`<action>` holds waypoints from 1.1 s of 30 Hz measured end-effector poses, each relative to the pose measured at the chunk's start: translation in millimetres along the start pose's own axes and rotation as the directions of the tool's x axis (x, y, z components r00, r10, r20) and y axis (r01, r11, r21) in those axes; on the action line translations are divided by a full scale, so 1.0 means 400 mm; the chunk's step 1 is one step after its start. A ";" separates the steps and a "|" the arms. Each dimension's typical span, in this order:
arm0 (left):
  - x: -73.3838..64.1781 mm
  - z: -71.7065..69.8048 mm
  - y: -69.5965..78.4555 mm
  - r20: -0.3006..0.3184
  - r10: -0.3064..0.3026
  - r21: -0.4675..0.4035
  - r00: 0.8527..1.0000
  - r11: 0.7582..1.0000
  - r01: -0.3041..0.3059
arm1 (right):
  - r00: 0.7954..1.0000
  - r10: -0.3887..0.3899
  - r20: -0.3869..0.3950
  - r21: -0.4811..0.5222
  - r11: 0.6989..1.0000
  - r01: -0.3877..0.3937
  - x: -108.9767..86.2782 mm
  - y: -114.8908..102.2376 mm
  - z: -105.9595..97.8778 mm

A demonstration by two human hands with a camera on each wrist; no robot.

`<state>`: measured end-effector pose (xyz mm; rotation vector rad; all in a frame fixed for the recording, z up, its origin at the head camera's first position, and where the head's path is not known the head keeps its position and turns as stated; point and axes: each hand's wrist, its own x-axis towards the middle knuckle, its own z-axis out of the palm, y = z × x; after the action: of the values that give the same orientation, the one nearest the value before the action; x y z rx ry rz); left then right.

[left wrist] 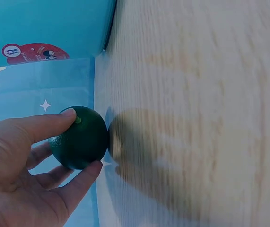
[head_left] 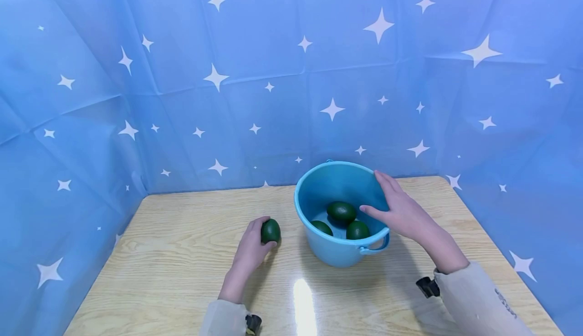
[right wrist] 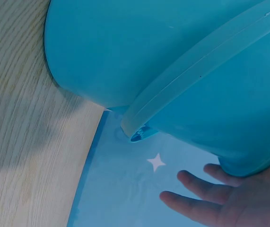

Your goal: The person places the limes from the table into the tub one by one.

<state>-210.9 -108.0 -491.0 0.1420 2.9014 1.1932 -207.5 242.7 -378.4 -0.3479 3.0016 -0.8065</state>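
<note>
My left hand point(head_left: 251, 247) holds a dark green avocado point(head_left: 271, 231) just left of the blue bucket point(head_left: 339, 252). In the left wrist view the thumb lies by the stem end of this avocado point(left wrist: 82, 142), and fingertips touch its other side. It is at the tabletop, its shadow beside it. Over the bucket's right rim reaches my right hand point(head_left: 403, 212), its thumb on the inner side. The right wrist view shows its fingers point(right wrist: 198, 208) spread and fairly straight outside the bucket point(right wrist: 125, 52). Inside lie three more avocados point(head_left: 341, 211), one partly hidden by the rim.
The wooden table point(head_left: 182, 255) carries the bucket right of centre. A handle point(head_left: 375, 247) hangs at the bucket's near right side. Blue cloth with white stars point(head_left: 273, 123) hangs behind the table and at both sides.
</note>
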 end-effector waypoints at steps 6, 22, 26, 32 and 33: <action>0.000 0.001 -0.003 0.004 -0.015 -0.023 1.000 1.000 0.015 | 1.000 0.000 0.002 0.000 1.000 0.000 -0.001 -0.001 0.000; 0.000 0.000 -0.010 -0.009 -0.014 -0.047 1.000 0.999 0.013 | 1.000 0.000 0.004 -0.005 1.000 0.000 0.000 -0.001 0.000; 0.002 0.000 -0.011 -0.012 -0.014 -0.057 1.000 0.998 0.013 | 1.000 0.001 0.003 -0.005 1.000 -0.001 0.000 -0.001 0.000; 0.003 -0.001 -0.009 -0.016 -0.022 -0.079 1.000 0.997 0.021 | 1.000 -0.001 0.000 -0.004 1.000 0.001 0.000 0.000 0.000; 0.002 -0.001 -0.010 -0.017 -0.020 -0.080 1.000 0.997 0.018 | 1.000 0.000 0.000 -0.005 1.000 0.000 0.000 0.000 0.001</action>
<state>-212.2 -111.1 -493.3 0.1039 2.8570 1.3118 -207.7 242.6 -378.6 -0.3485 3.0041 -0.7986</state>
